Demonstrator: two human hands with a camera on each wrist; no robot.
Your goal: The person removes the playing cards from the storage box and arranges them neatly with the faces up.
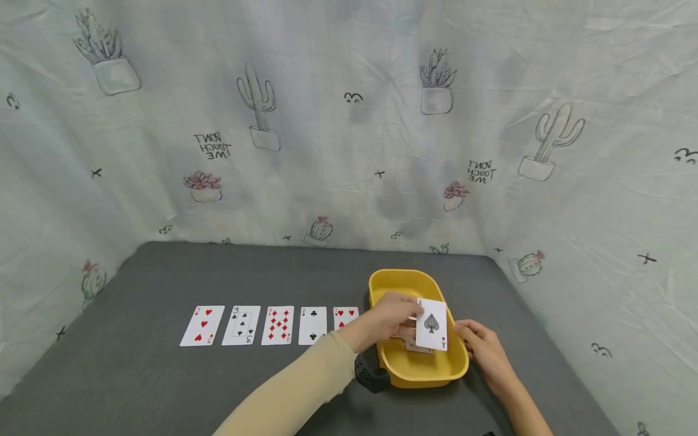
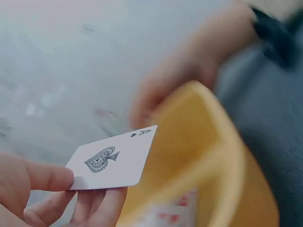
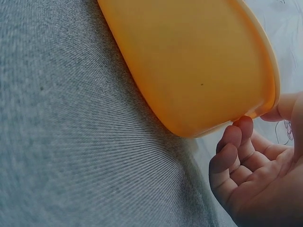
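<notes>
Pinched between thumb and fingers of the left hand (image 1: 388, 320), the ace of spades (image 1: 431, 324) is held face up over the yellow tub (image 1: 400, 283), which sits at the right of a grey table (image 1: 136, 375). The right hand (image 1: 482, 346) rests at the tub's right rim, thumb on the edge and fingers loosely curled beneath it, gripping nothing firmly. Five cards (image 1: 269, 325) already lie face up in a row left of the tub: three of hearts, three of clubs, nine of diamonds, two of clubs and a hearts card half hidden by the arm. More cards remain inside the tub. The cactus-print backdrop (image 1: 349, 121) reads "DON'T TOUCH ME", mirrored.
</notes>
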